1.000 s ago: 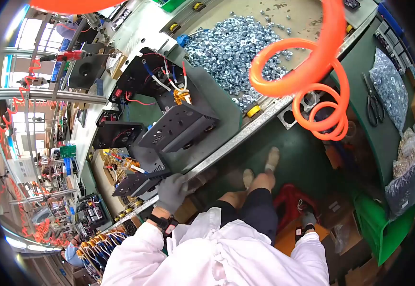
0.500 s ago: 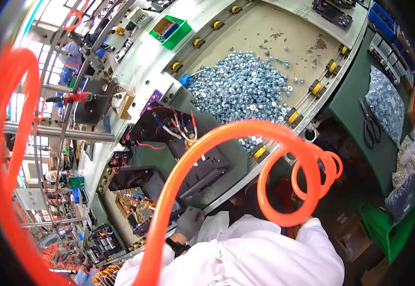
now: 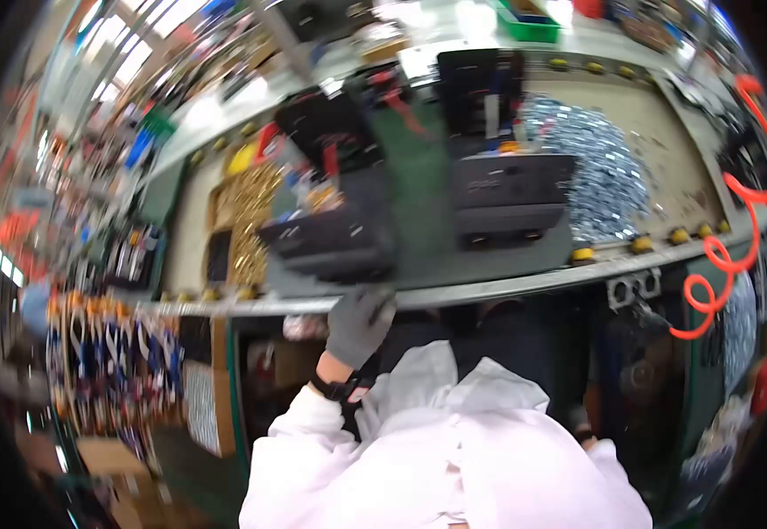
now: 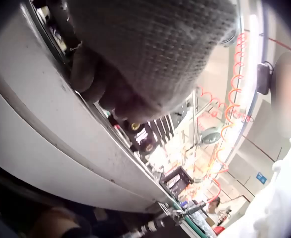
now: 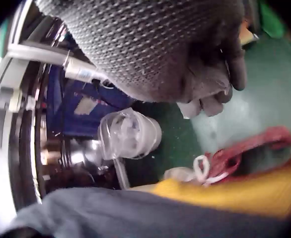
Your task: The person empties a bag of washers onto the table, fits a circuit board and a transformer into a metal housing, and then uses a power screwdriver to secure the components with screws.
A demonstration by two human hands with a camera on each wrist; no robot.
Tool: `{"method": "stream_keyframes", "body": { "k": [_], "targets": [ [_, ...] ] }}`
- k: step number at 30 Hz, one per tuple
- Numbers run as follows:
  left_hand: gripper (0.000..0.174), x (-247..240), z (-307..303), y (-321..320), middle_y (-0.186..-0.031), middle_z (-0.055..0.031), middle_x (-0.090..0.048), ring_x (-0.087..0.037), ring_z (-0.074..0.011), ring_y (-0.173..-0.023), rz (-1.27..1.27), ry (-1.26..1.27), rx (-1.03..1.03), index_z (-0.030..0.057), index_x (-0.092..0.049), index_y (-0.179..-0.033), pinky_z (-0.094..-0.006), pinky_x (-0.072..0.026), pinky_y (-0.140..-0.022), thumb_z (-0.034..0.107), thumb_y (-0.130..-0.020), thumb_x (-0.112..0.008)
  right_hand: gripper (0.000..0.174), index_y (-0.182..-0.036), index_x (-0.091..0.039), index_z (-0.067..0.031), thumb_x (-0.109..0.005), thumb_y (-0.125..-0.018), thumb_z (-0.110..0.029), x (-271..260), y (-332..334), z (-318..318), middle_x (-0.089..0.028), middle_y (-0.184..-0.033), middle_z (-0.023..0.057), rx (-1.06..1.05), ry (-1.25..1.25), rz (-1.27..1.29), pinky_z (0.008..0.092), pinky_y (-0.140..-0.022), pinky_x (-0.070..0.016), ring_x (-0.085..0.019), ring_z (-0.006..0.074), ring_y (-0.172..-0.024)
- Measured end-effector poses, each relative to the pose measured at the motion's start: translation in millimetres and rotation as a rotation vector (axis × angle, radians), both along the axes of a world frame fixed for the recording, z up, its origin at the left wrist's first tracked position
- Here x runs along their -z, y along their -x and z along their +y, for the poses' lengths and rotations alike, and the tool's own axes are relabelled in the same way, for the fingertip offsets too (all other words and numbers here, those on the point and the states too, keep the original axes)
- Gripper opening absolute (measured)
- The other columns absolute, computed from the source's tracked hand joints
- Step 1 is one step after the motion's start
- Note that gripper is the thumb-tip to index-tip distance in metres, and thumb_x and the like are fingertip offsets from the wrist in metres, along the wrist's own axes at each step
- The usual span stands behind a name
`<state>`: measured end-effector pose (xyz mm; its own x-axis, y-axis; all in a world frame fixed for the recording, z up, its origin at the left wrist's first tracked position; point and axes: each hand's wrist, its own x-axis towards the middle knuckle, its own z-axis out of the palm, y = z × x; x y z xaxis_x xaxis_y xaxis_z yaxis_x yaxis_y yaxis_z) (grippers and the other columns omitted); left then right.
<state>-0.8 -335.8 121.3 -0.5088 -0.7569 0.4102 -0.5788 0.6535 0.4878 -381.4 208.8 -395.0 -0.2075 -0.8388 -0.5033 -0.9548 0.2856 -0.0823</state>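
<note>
My left hand point(image 3: 361, 326), in a grey knit glove, rests at the metal front edge point(image 3: 463, 293) of the bench. Its bent fingers point(image 4: 128, 101) lie over the edge in the left wrist view. Just beyond it stands a black metal housing point(image 3: 331, 238) with wires inside, blurred. A second black housing point(image 3: 514, 196) stands to its right on the green mat point(image 3: 419, 176). Low at my right side hangs the gloved right hand point(image 5: 160, 49), mostly hidden in the head view. Its fingers are loosely curled in the right wrist view, with nothing visible in them.
Silvery small parts point(image 3: 586, 167) lie heaped on the right, brass-coloured ones point(image 3: 256, 212) on the left. An orange coiled hose point(image 3: 710, 282) hangs at the right. Wire bundles point(image 3: 110, 361) hang at the left. A clear plastic container point(image 5: 130, 134) stands below near a red strap point(image 5: 254, 148).
The head view has swung round to face the bench squarely; the orange hose has shifted to the right side. My left hand stays at the bench edge by the left housing.
</note>
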Motion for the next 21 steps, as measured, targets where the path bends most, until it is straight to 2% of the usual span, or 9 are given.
{"method": "stream_keyframes", "body": {
  "k": [1, 5, 6, 10, 13, 15, 17, 19, 21],
  "targets": [
    [0.011, -7, 5, -13, -0.087, -0.011, -0.065, -0.063, -0.031, -0.073, 0.095, -0.08, -0.1, 0.0085, -0.066, -0.088, -0.0377, -0.05, -0.062, 0.01, -0.078, -0.066, 0.028, -0.111, -0.064, -0.0113, -0.049, -0.089, -0.022, -82, 0, -54, -0.062, -0.112, 0.0153, -0.072, 0.01, -0.001, 0.0362, -0.093, -0.0442, -0.058, 0.0273, -0.107],
    [0.009, 10, -28, -71, -0.078, -0.0142, -0.062, -0.062, -0.0307, -0.072, 0.196, 0.13, -0.376, 0.0023, -0.065, -0.086, -0.0378, -0.0493, -0.065, 0.003, -0.078, -0.062, 0.027, -0.109, -0.065, -0.0112, -0.05, -0.089, -0.022, -81, 47, -157, -0.063, -0.11, 0.0147, -0.252, 0.036, 0.111, 0.0362, -0.091, -0.045, -0.059, 0.026, -0.104],
    [0.012, 13, -41, -81, -0.085, -0.013, -0.065, -0.063, -0.0336, -0.077, 0.092, 0.036, -0.506, 0.0067, -0.065, -0.087, -0.0402, -0.0505, -0.065, 0.014, -0.078, -0.064, 0.026, -0.108, -0.065, -0.0112, -0.051, -0.089, -0.022, -79, 49, -169, -0.063, -0.109, 0.0145, -0.277, 0.03, 0.125, 0.0362, -0.09, -0.0452, -0.059, 0.0257, -0.103],
    [0.028, 17, -75, -94, -0.091, -0.0174, -0.064, -0.061, -0.0388, -0.086, -0.337, -0.361, -0.631, 0.0066, -0.062, -0.098, -0.0467, -0.0497, -0.073, 0.022, -0.076, -0.065, 0.025, -0.106, -0.066, -0.0111, -0.052, -0.088, -0.023, -70, 30, -201, -0.064, -0.106, 0.0139, -0.369, -0.019, 0.143, 0.0363, -0.087, -0.046, -0.06, 0.0244, -0.1],
    [0.029, 56, -93, -121, -0.096, -0.0166, -0.064, -0.061, -0.0367, -0.089, -0.337, -0.239, -0.564, 0.0077, -0.063, -0.101, -0.0439, -0.05, -0.076, 0.023, -0.077, -0.065, 0.024, -0.104, -0.066, -0.011, -0.053, -0.088, -0.023, -76, 19, -256, -0.065, -0.104, 0.0135, -0.399, -0.031, 0.166, 0.0363, -0.085, -0.0466, -0.06, 0.0234, -0.098],
    [0.029, 49, -92, -118, -0.098, -0.0131, -0.065, -0.062, -0.0344, -0.09, -0.312, -0.059, -0.331, 0.0088, -0.063, -0.104, -0.042, -0.0498, -0.077, 0.022, -0.078, -0.062, 0.024, -0.103, -0.067, -0.0109, -0.053, -0.088, -0.023, -82, 30, -280, -0.065, -0.102, 0.0131, -0.426, -0.059, 0.19, 0.0364, -0.084, -0.047, -0.061, 0.0228, -0.096],
    [0.025, 46, -87, -120, -0.095, -0.0083, -0.066, -0.062, -0.0307, -0.089, -0.689, 0.135, -0.156, 0.0156, -0.068, -0.096, -0.0454, -0.0477, -0.077, 0.024, -0.074, -0.06, 0.023, -0.102, -0.067, -0.0109, -0.054, -0.088, -0.023, -83, 42, -278, -0.065, -0.101, 0.0128, -0.465, -0.103, 0.199, 0.0364, -0.083, -0.0474, -0.061, 0.0221, -0.094],
    [0.02, 57, -82, -122, -0.091, -0.006, -0.067, -0.062, -0.0295, -0.086, -0.586, -0.045, -0.333, 0.0172, -0.068, -0.087, -0.0452, -0.0469, -0.073, 0.026, -0.073, -0.059, 0.023, -0.101, -0.068, -0.0108, -0.054, -0.088, -0.023, -94, 33, -258, -0.066, -0.099, 0.0125, -0.497, -0.157, 0.186, 0.0364, -0.081, -0.0478, -0.061, 0.0215, -0.093],
    [0.018, 39, -72, -123, -0.086, -0.0043, -0.066, -0.062, -0.0284, -0.082, -1.137, -0.066, -0.156, 0.0151, -0.066, -0.08, -0.0442, -0.0466, -0.069, 0.029, -0.073, -0.057, 0.022, -0.1, -0.068, -0.0107, -0.055, -0.088, -0.024, -122, 35, -204, -0.066, -0.098, 0.0122, -0.541, -0.247, 0.187, 0.0365, -0.08, -0.0482, -0.062, 0.0208, -0.091]
  ]
}}
